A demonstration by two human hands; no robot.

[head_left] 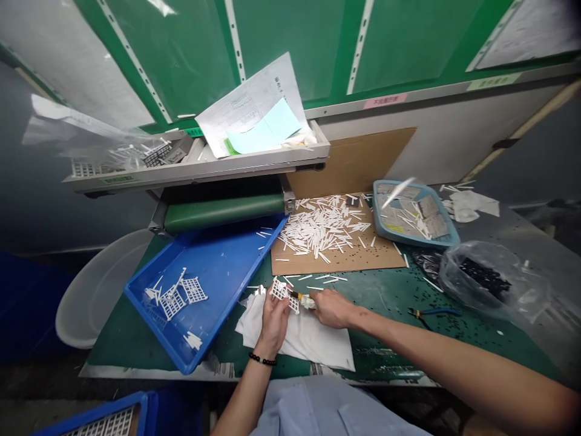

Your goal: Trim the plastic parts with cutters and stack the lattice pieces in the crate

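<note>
My left hand (273, 324), with a beaded bracelet at its wrist, is closed around a white plastic grid part (280, 290) over a white cloth (313, 342). In my right hand (334, 307) is a small hand tool (307, 301) with a black-and-yellow front and a pale, wrapped-looking handle. Its front end meets the grid part, and the tip is too small to make out. Just beyond the hands, several loose white sticks (330, 278) lie on the green table. A blurred white stick (398, 192) shows above the light blue basket.
A blue tray (227, 260) at left bears more grid parts (172, 303). White sticks (313, 227) are heaped on cardboard (376, 260) behind. At right are a light blue basket (379, 227), blue-handled pliers (438, 312) and a clear bag (521, 297) of black bits. A shelf (218, 165) overhangs a green roller (227, 212).
</note>
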